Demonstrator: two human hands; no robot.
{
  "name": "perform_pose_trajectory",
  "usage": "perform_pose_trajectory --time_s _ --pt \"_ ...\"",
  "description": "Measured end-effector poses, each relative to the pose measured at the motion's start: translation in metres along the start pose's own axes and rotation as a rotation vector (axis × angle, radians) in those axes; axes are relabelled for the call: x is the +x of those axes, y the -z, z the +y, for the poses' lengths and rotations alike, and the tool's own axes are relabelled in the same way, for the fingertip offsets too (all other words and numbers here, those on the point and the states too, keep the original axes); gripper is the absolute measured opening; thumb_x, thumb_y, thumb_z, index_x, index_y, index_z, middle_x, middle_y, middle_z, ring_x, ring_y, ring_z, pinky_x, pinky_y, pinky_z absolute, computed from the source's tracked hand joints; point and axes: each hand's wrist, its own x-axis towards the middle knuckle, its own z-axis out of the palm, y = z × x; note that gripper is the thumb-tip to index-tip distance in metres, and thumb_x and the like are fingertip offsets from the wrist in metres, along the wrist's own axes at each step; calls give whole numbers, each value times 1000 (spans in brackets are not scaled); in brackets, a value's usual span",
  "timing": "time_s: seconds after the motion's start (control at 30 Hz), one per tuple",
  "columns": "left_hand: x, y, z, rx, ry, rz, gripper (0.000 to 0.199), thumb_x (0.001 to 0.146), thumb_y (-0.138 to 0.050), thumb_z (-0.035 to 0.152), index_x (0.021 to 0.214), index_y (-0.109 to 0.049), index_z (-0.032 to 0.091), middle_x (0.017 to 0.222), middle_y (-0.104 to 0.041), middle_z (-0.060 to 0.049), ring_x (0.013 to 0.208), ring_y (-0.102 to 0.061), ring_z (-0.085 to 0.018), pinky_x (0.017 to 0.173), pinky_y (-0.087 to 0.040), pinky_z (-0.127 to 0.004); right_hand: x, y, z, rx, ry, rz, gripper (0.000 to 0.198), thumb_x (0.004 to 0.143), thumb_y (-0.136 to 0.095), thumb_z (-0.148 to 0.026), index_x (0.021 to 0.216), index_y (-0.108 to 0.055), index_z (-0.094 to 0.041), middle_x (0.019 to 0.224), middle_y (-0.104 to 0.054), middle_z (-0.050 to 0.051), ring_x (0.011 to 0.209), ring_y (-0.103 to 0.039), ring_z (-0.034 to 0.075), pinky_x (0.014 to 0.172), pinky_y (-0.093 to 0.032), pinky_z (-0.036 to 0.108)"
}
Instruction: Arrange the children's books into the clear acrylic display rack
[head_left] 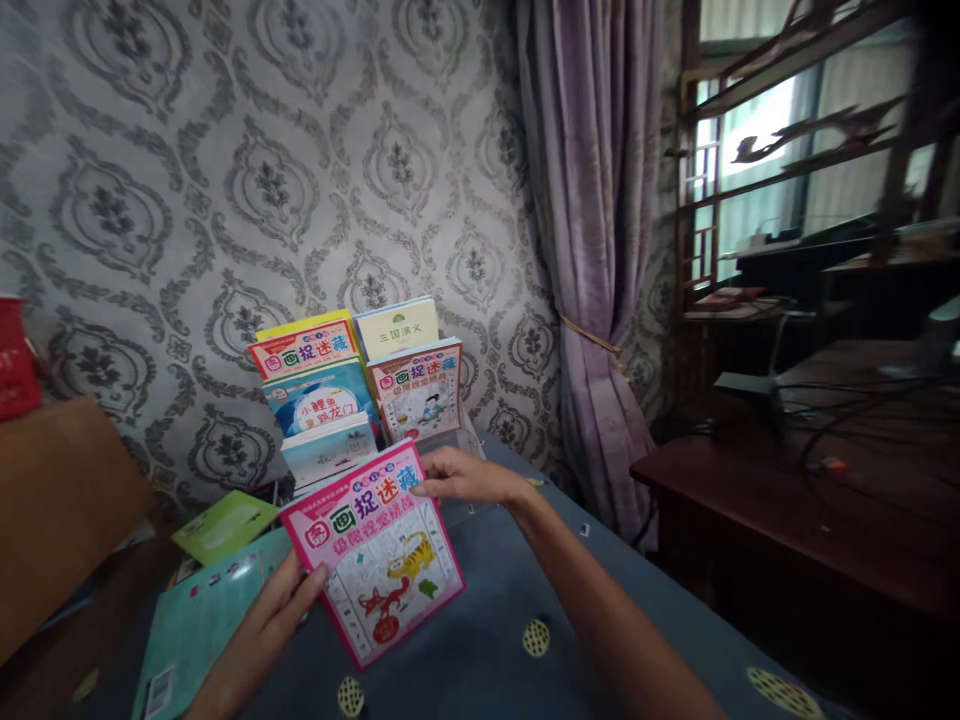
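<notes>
A pink-bordered picture book (379,560) with a tiger and a fox on its cover is held tilted above the table, front facing me. My left hand (281,590) grips its left edge, thumb on the cover. At the upper right corner, my right hand (457,475) pinches the book, its other fingers behind. Just beyond it, several books stand in tiers on a rack: a blue book (319,400), a pale book (330,450), a brown-bordered book (420,395) and a cream book (397,330). The rack is mostly hidden by them.
On the left of the table (510,560) lie a teal book (210,600) and a green book (225,525). A cardboard box (67,510) stands farther left. A purple curtain (592,250) hangs behind; a dark wooden desk (750,490) with cables is at right.
</notes>
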Motion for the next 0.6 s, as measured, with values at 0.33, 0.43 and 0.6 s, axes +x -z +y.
perform_pose_trajectory --time_s 0.33,0.43,0.6 --pt "0 -38 -38 -224 93 -30 66 69 -75 69 112 -74 19 126 -72 -10 127 -59 -36 110 -47 -46 -10 2 9 -86 -196 -130 55 72 -75 -66 77 -69 -12 65 -60 -2 54 -52 8 44 -48 19" --pt "-8 -62 -56 -338 212 43 73 57 -78 75 100 -76 16 116 -76 -12 118 -65 -38 103 -53 -47 -11 2 4 -84 -239 -127 53 71 -76 -64 80 -71 -12 67 -63 -1 55 -55 9 44 -50 19" --pt "-20 -92 -71 -517 331 97 84 50 -81 77 107 -72 16 110 -77 -13 114 -68 -39 101 -54 -50 -14 0 -2 -74 -265 -102 46 73 -75 -58 79 -72 -13 66 -66 1 55 -57 10 43 -48 18"
